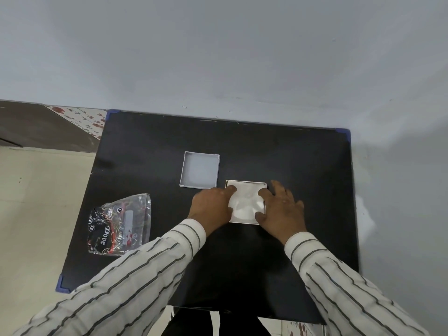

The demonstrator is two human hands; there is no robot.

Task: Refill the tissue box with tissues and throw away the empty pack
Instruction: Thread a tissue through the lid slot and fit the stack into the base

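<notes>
While one black table (278,151) stands against the wall, two hands, left (211,207) and right (282,209), press spread fingers on tissues (246,202) in one tissue box (244,222); one lid (200,171) behind-left, one empty pack (120,225) near left edge.

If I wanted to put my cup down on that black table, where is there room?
The far strip behind the open lid is bare, as is the right side past the right hand. The near-left holds the empty pack. The middle is crowded: both hands, the left hand included, press tissues into the tissue box.
</notes>
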